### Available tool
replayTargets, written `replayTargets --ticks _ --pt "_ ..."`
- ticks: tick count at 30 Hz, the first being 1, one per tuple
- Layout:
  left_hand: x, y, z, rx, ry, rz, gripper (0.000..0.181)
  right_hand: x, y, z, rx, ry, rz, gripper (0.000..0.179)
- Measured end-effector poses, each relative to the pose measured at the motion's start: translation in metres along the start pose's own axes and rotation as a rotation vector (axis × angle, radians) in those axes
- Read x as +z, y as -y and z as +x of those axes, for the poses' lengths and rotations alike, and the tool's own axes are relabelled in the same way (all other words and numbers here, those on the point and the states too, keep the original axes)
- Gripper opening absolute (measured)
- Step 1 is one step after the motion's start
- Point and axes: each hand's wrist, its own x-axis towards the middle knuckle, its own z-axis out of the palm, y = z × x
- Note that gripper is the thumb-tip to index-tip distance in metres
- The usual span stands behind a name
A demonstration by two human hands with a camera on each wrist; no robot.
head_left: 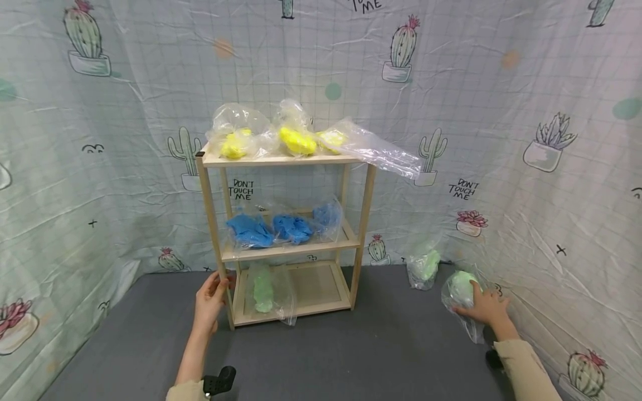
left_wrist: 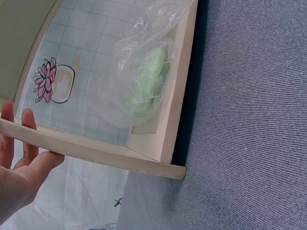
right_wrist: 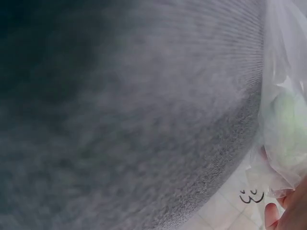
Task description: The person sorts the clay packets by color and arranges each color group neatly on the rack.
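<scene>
A small wooden three-tier shelf (head_left: 291,254) stands on the dark table. My left hand (head_left: 212,298) holds its left front post low down, thumb on one side and fingers on the other. On the bottom tier, at left, lies a clear plastic bag with a light green lump (head_left: 263,289), seen closer in the left wrist view (left_wrist: 148,81). Far to the right, my right hand (head_left: 485,306) grips another clear bag of green stuff (head_left: 460,287) between thumb and fingers. Its contents look soft, but their kind is unclear. The right wrist view shows that bag (right_wrist: 288,129) at its edge.
A third green bag (head_left: 425,266) sits on the table near the back curtain. Bags with blue contents (head_left: 293,228) fill the middle tier. Yellow ones (head_left: 298,140) are on top, one overhanging the right end. Cactus-printed curtains (head_left: 546,145) enclose the back and sides.
</scene>
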Motion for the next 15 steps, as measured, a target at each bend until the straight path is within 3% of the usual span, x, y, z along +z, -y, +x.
replayTargets --ticks 6,15 --pt "0.001 0.002 0.0 -0.002 0.003 -0.004 0.034 -0.002 0.003 -0.012 -0.038 -0.058 -0.024 0.107" --pt "0.0 0.001 0.001 0.0 -0.002 -0.008 0.031 -0.008 0.02 -0.034 -0.173 -0.251 -0.132 0.087"
